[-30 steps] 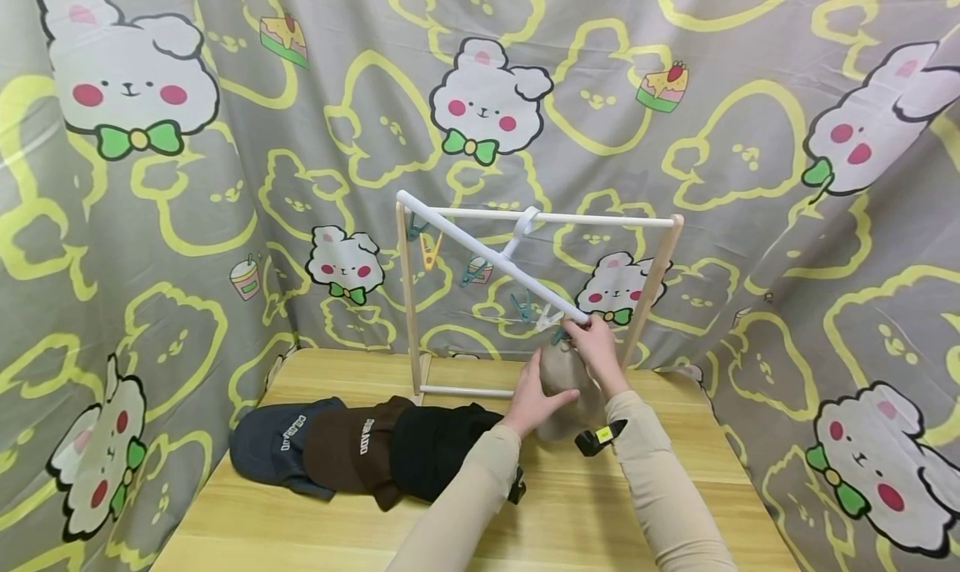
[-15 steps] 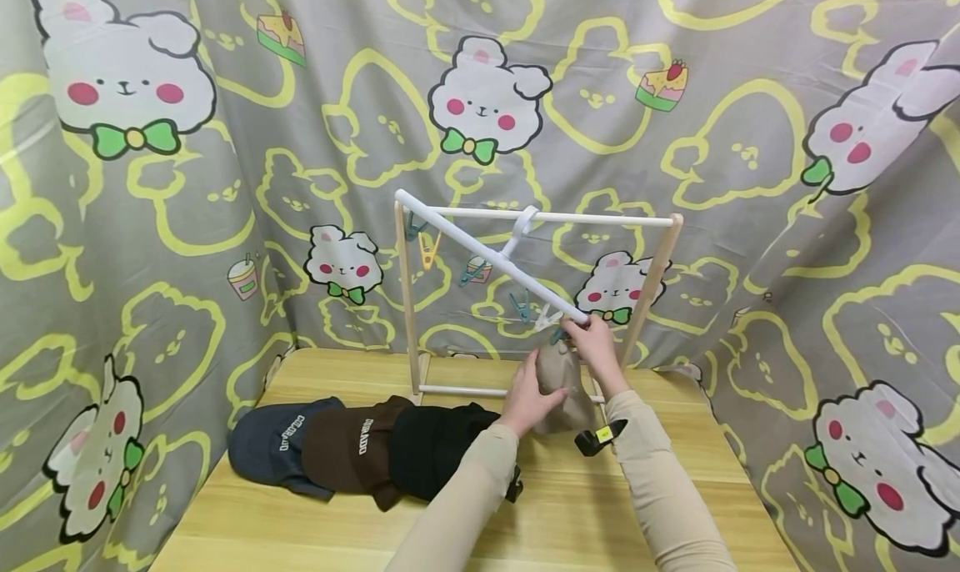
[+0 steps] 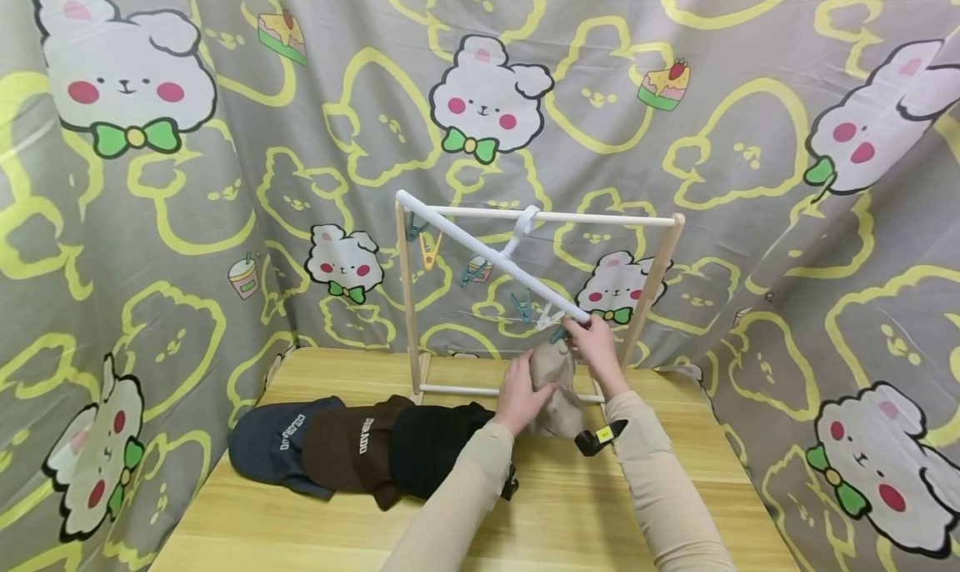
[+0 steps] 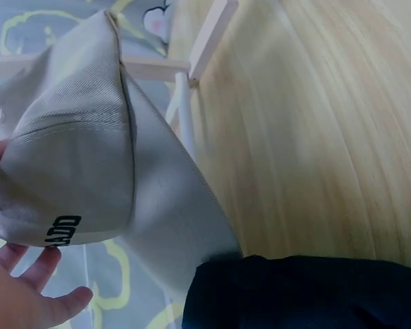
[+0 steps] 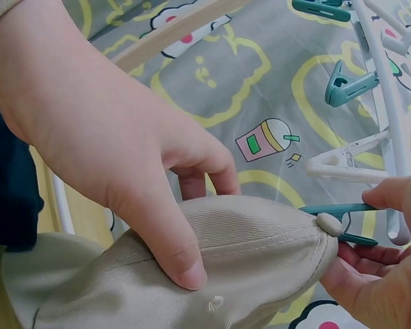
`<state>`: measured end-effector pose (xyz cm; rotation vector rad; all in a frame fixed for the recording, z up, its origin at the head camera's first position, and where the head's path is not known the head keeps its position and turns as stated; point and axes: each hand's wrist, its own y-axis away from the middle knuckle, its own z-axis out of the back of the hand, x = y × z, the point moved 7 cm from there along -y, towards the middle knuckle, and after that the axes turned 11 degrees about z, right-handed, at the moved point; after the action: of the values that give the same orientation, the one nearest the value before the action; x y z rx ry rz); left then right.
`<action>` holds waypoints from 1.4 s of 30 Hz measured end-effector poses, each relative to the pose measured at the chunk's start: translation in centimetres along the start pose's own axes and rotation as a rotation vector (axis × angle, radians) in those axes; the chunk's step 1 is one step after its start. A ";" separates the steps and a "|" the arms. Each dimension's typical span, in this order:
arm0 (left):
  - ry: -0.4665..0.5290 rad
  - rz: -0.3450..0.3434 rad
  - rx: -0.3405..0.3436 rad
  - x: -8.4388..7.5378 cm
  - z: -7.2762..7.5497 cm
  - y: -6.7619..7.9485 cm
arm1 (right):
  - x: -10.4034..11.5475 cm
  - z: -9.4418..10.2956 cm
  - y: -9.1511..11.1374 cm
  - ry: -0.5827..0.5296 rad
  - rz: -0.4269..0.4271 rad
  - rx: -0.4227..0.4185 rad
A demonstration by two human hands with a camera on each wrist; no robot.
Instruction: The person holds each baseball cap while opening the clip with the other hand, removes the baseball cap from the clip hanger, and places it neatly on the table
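Observation:
A beige cap (image 3: 555, 368) with dark lettering is held up in front of the rack by my left hand (image 3: 519, 393). My left thumb lies on one side of the crown and the fingers reach round the other, as the right wrist view shows. At the lower end of the tilted white hanger (image 3: 465, 240), my right hand (image 3: 597, 351) pinches a teal clip (image 5: 349, 208). The cap's top button (image 5: 329, 224) is right at this clip. In the left wrist view, the brim of the cap hangs down close to a black cap (image 4: 308, 291).
The hanger hooks onto a wood-and-white rack (image 3: 411, 305). A yellow clip (image 3: 430, 251), a white clip (image 3: 550, 318) and several teal ones hang along it. A navy cap (image 3: 262, 447), a brown cap (image 3: 330, 451) and the black cap overlap in a row on the wooden table (image 3: 247, 530).
My left hand has shifted a little left, turning the beige cap so it looks narrower. My right hand stays at the hanger's lower end.

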<state>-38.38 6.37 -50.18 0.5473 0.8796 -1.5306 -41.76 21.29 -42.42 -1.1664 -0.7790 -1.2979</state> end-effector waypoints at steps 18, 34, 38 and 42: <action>0.027 0.022 -0.047 -1.1 0.8 -0.6 | 0.0 0.6 -0.5 -0.066 0.014 -0.051; 0.097 0.009 -0.015 -2.7 1.3 -1.6 | 0.9 2.0 -0.9 -0.067 0.046 -0.116; 0.107 -0.003 -0.020 -3.2 1.6 -1.8 | 1.2 2.3 -0.9 -0.039 0.047 -0.121; 0.098 -0.007 -0.024 -3.5 1.7 -1.9 | 1.4 2.5 -0.8 -0.030 0.051 -0.123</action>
<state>-39.40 7.15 -46.04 0.6063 0.9741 -1.5084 -41.93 23.31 -40.21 -1.2984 -0.6944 -1.3032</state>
